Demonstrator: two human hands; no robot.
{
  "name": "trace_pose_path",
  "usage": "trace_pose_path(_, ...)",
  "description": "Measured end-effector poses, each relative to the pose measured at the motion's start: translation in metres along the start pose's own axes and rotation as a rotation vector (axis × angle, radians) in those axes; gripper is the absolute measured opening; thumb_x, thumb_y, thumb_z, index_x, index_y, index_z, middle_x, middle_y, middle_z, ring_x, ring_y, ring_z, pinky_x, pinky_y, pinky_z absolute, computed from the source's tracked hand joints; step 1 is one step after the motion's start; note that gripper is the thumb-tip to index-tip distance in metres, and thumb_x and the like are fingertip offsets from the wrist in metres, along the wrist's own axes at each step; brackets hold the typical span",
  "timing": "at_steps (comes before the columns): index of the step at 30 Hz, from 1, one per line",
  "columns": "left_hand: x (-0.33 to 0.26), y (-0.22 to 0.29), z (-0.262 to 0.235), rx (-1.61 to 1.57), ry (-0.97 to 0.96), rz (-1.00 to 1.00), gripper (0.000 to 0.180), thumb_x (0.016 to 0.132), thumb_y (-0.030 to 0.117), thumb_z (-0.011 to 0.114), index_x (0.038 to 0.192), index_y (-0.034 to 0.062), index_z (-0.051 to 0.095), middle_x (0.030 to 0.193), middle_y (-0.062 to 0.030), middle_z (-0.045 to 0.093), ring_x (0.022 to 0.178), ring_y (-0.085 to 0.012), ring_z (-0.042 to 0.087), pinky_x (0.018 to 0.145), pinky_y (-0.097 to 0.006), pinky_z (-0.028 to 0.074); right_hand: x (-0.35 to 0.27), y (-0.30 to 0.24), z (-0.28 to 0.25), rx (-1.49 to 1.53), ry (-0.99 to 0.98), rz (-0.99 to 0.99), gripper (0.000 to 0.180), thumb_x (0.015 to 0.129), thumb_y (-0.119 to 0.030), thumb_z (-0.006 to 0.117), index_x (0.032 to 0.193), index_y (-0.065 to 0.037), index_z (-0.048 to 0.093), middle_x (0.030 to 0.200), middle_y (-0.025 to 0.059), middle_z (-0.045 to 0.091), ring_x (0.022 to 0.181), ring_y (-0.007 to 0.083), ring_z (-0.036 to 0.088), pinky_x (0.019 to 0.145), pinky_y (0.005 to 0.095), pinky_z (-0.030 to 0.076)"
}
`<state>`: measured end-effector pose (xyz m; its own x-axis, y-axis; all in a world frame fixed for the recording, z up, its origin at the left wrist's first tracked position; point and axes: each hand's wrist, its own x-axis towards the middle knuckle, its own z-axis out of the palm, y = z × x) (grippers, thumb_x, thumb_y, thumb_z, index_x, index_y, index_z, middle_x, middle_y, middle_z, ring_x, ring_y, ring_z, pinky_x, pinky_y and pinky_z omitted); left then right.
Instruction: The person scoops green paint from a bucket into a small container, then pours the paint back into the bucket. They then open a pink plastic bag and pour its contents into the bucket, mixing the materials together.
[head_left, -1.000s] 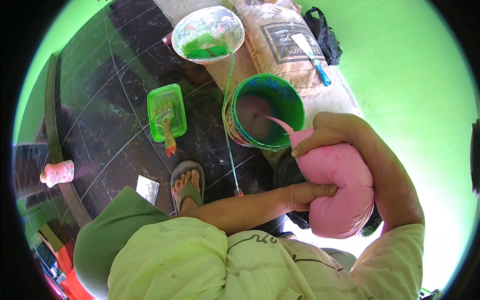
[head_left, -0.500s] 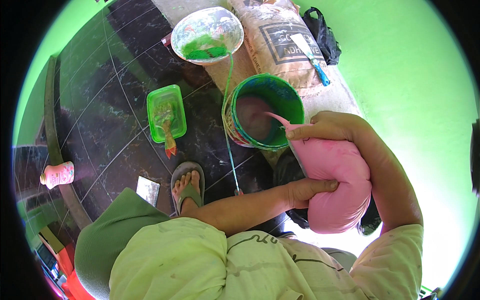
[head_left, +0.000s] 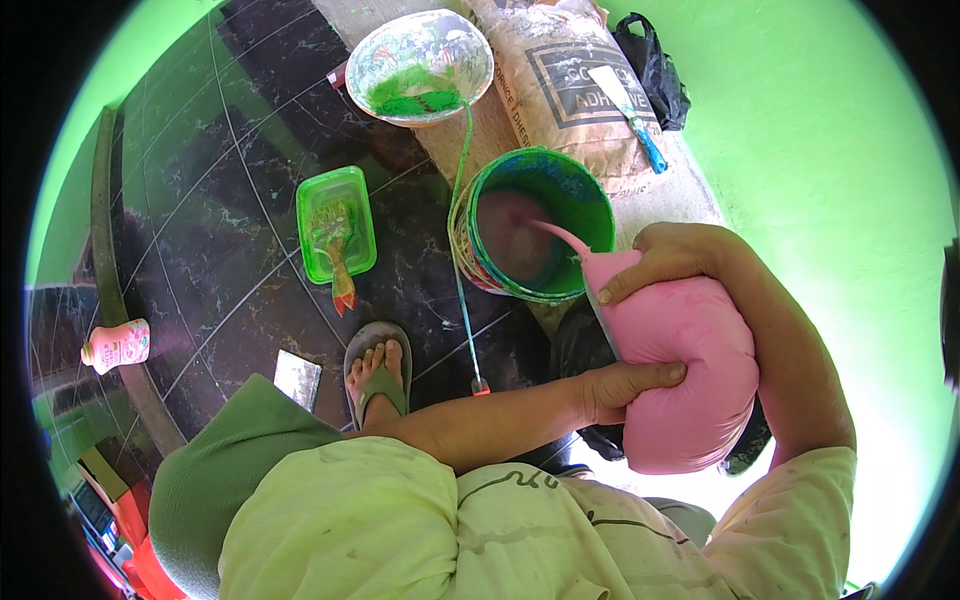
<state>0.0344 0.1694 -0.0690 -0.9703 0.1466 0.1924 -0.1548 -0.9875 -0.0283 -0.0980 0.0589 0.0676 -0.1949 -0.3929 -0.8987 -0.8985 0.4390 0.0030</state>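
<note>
A plump pink plastic pouch (head_left: pixel 690 420) is tilted over the green-rimmed bucket (head_left: pixel 590 215). From its cut corner a stream of pink liquid (head_left: pixel 560 234) runs into the bucket, where dull pinkish-brown liquid (head_left: pixel 515 240) lies at the bottom. My right hand (head_left: pixel 670 258) is closed round the upper end near the spout, thumb across the front. Lower down, my left hand (head_left: pixel 635 388) grips the pouch at its fold with the thumb pressed on it. The fingers behind the pouch are hidden.
A white basin (head_left: pixel 425 55) with green residue stands beyond the bucket. Beside it is a brown paper sack (head_left: pixel 550 140) bearing a putty knife (head_left: pixel 630 120). Left of the bucket, a green tray (head_left: pixel 303 235) holds a paintbrush (head_left: pixel 335 250). A pink bottle (head_left: pixel 122 345) lies far left.
The pouch has shifted slightly right, and pink liquid still streams out. My right hand has slid back a little from the spout. My left hand keeps its grip.
</note>
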Motion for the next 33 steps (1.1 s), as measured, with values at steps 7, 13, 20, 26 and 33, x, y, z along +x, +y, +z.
trace_pose_path(7, -0.001, 0.001, 0.000, 0.001, 0.038, 0.004, 0.081, 0.083, 0.041, 0.086, 0.146, 0.0057, 0.048, 0.140, -0.0118, 0.061, 0.129, -0.0234, 0.060, 0.113, -0.040, 0.048, 0.004, 0.012, 0.000, 0.077, -0.072, 0.000, 0.090, 0.067, -0.074, 0.075, 0.102, 0.009, 0.076, 0.096, 0.0242, 0.075, 0.085, 0.0333, 0.074, 0.075, 0.0423, 0.057)
trace_pose_path(13, -0.002, -0.001, 0.004, -0.013, 0.044, -0.012, 0.084, 0.082, 0.041, 0.087, 0.146, 0.0057, 0.047, 0.140, -0.0122, 0.061, 0.129, -0.0242, 0.059, 0.113, -0.040, 0.048, 0.007, 0.011, 0.005, 0.058, -0.104, 0.017, 0.090, 0.068, -0.075, 0.074, 0.102, 0.009, 0.077, 0.096, 0.0238, 0.075, 0.085, 0.0329, 0.075, 0.075, 0.0423, 0.057)
trace_pose_path(20, -0.003, -0.003, 0.004, -0.007, 0.066, -0.005, 0.086, 0.081, 0.042, 0.088, 0.147, 0.0055, 0.046, 0.140, -0.0127, 0.060, 0.130, -0.0251, 0.059, 0.113, -0.041, 0.047, 0.006, 0.008, 0.006, 0.042, -0.114, 0.024, 0.089, 0.068, -0.074, 0.074, 0.102, 0.008, 0.077, 0.096, 0.0234, 0.076, 0.085, 0.0334, 0.074, 0.076, 0.0420, 0.057)
trace_pose_path(26, -0.003, -0.003, 0.006, 0.007, 0.066, 0.008, 0.088, 0.081, 0.044, 0.087, 0.148, 0.0052, 0.045, 0.141, -0.0129, 0.059, 0.130, -0.0251, 0.058, 0.114, -0.041, 0.047, 0.002, 0.004, 0.002, 0.020, -0.124, 0.022, 0.090, 0.068, -0.075, 0.073, 0.104, 0.008, 0.077, 0.098, 0.0235, 0.076, 0.087, 0.0335, 0.074, 0.077, 0.0420, 0.057)
trace_pose_path(33, -0.001, -0.004, 0.007, 0.020, 0.004, 0.039, 0.089, 0.084, 0.050, 0.083, 0.149, 0.0044, 0.043, 0.144, -0.0130, 0.057, 0.132, -0.0239, 0.056, 0.114, -0.040, 0.046, 0.007, -0.004, 0.007, 0.121, -0.097, -0.046, 0.095, 0.070, -0.078, 0.069, 0.110, 0.008, 0.075, 0.106, 0.0247, 0.074, 0.097, 0.0314, 0.073, 0.083, 0.0401, 0.055)
